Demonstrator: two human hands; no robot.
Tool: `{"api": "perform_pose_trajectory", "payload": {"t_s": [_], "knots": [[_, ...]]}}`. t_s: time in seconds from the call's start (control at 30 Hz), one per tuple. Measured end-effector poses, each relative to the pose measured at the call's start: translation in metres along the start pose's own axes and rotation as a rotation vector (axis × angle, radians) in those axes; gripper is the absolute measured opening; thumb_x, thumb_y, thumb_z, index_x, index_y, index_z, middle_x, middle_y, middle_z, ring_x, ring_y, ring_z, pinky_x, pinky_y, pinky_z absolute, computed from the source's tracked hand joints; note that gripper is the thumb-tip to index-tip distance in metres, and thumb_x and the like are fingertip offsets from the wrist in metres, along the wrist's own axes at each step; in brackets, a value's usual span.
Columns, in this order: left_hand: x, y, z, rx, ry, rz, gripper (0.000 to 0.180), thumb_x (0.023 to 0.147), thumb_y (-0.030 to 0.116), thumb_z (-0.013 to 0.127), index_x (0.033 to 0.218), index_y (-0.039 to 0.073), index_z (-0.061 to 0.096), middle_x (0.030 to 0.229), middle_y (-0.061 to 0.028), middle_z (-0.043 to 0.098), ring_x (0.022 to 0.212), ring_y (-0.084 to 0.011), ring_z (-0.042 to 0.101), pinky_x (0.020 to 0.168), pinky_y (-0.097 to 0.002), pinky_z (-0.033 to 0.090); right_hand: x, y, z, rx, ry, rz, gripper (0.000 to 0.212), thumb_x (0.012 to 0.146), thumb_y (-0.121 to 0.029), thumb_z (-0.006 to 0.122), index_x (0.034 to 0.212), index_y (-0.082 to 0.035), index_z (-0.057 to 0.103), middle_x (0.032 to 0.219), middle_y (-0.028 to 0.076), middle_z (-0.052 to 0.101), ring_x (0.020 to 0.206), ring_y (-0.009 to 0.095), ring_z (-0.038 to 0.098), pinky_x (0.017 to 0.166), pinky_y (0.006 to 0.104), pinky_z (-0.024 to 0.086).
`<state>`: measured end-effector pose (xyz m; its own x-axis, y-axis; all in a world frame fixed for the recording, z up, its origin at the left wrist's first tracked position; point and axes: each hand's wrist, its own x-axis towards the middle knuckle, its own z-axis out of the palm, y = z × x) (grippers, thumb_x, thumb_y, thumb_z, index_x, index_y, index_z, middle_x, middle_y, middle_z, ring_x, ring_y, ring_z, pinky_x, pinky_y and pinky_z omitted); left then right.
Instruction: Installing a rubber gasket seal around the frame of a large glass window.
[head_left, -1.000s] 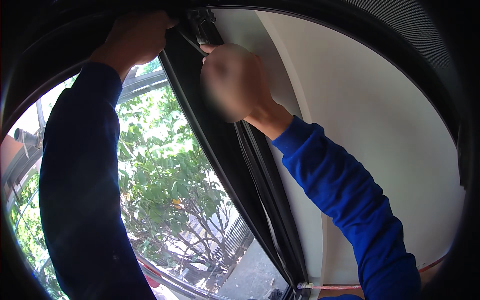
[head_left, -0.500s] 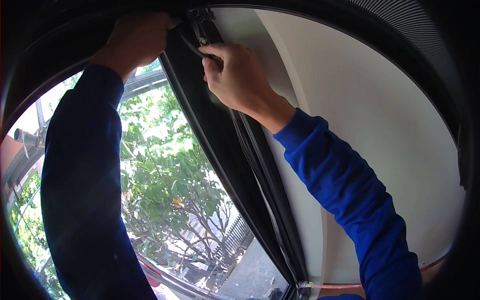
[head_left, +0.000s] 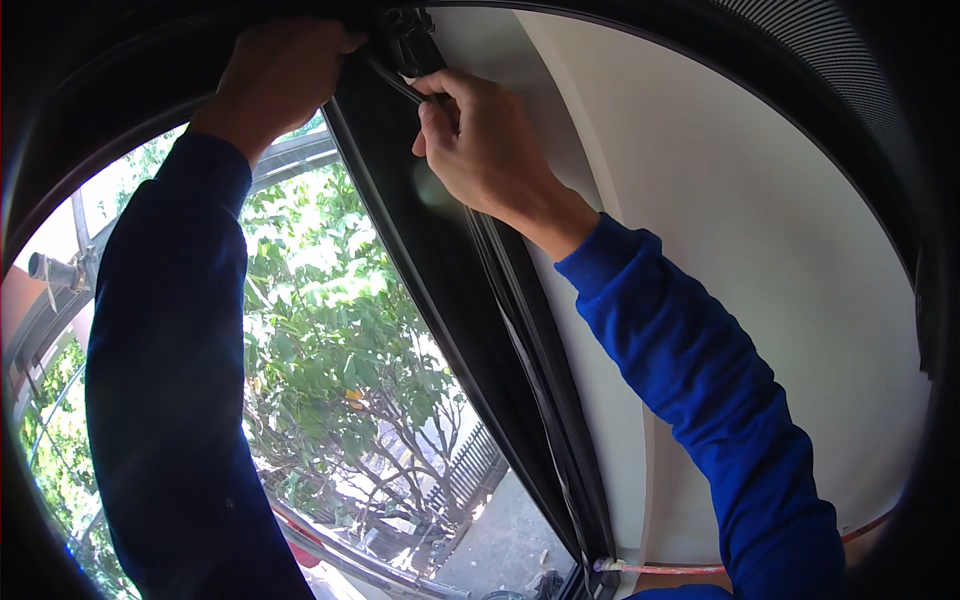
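A thin, flexible black strip (head_left: 390, 80) curves between my hands along the top of a dark window frame (head_left: 400, 220). My right hand (head_left: 485, 145) is closed on it, pinching it between thumb and fingers. At the upper left, my left hand (head_left: 285, 75) is also closed, its thumb tip by the strip's other visible end; most of its fingers are hidden. Just above my right hand, a dark fitting (head_left: 412, 35) sits at the frame's upper end. Long dark strips (head_left: 520, 330) run down the frame below my right hand.
Left of the frame is a glass pane, with a leafy tree (head_left: 340, 330) and paving (head_left: 510, 540) outside. A pale panel (head_left: 760, 270) fills the right side. A reddish cord (head_left: 680, 571) crosses near the frame's lower end.
My right hand has shifted slightly up and to the right with the strip, which bows out more from the frame. My left hand has hardly moved.
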<state>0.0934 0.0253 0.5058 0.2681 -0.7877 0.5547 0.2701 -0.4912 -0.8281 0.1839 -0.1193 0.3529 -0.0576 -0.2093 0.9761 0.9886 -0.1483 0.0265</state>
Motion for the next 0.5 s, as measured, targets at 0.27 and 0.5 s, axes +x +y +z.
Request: {"api": "perform_pose_trajectory", "payload": {"t_s": [0.27, 0.5], "knots": [[0.005, 0.002, 0.003, -0.032, -0.016, -0.067, 0.026, 0.096, 0.023, 0.059, 0.118, 0.018, 0.071, 0.104, -0.0125, 0.071, 0.098, -0.0311, 0.068, 0.09, -0.0408, 0.054, -0.001, 0.002, 0.0, 0.063, -0.006, 0.054, 0.022, 0.092, -0.007, 0.057, 0.106, 0.008, 0.064, 0.073, 0.025, 0.068, 0.064, 0.036, 0.069, 0.064, 0.0429, 0.055], [0.003, -0.004, 0.009, -0.101, 0.113, -0.091, 0.024, 0.096, 0.025, 0.06, 0.114, 0.017, 0.073, 0.103, -0.0125, 0.072, 0.098, -0.0317, 0.068, 0.091, -0.0422, 0.053, -0.001, 0.004, 0.006, 0.024, 0.049, 0.043, 0.02, 0.088, -0.007, 0.061, 0.101, 0.008, 0.066, 0.075, 0.024, 0.068, 0.067, 0.038, 0.069, 0.066, 0.0441, 0.057]]}}
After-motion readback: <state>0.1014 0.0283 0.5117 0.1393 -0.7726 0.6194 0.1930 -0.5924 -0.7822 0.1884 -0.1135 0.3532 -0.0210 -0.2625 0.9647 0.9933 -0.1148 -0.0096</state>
